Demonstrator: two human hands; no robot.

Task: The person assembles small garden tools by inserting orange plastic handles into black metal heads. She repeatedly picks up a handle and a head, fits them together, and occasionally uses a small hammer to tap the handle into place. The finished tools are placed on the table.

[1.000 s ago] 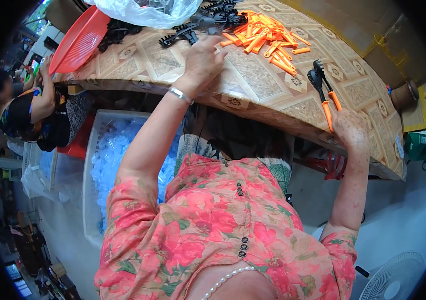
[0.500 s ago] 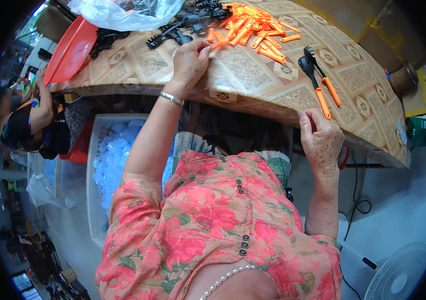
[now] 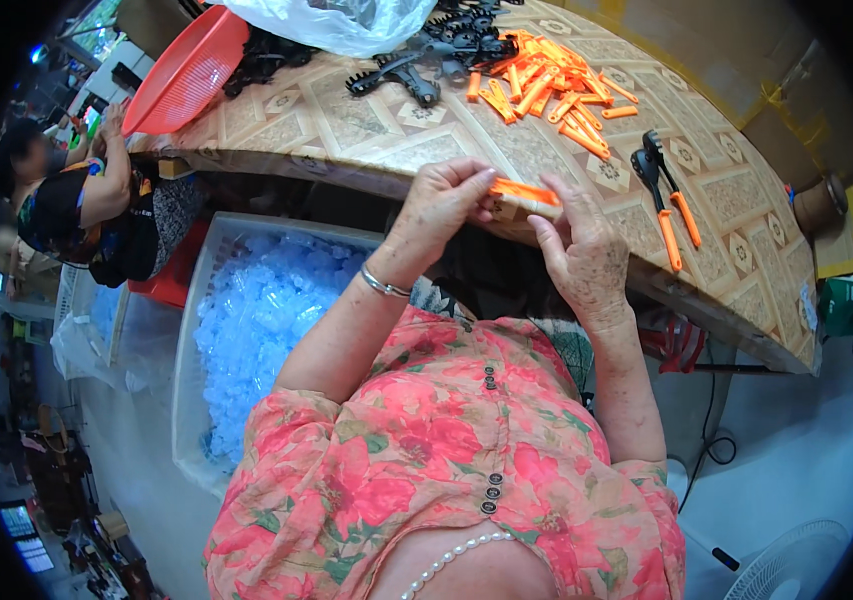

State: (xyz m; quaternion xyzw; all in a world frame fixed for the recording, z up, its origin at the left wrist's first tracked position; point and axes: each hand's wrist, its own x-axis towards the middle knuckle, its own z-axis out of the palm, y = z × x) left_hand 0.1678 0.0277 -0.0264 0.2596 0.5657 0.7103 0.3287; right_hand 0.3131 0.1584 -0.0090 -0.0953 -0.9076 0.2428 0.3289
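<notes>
In front of my chest, at the table's near edge, an orange plastic handle point(image 3: 526, 192) spans the gap between my hands. My left hand point(image 3: 443, 208) pinches its left end between thumb and fingers. At the other end are the thumb and bent fingers of my right hand point(image 3: 586, 252), closed around it. Beyond them lies a heap of similar orange handles point(image 3: 556, 78). Black toothed plastic heads point(image 3: 461, 45) are piled to the left of that heap. Two assembled tools with black heads and orange handles point(image 3: 662, 195) rest side by side on the right.
The patterned table point(image 3: 346, 125) curves across the view. A red basket point(image 3: 186, 70) and a clear plastic bag point(image 3: 346, 22) are at its far left. Below stands a white crate point(image 3: 191, 400) of bluish clear plastic pieces. Another person point(image 3: 86, 205) sits at left; a fan point(image 3: 791, 565) is lower right.
My left hand has come back from the heap toward me with an orange handle. My right hand has moved left from beside the assembled tools to meet it. The view has shifted slightly.
</notes>
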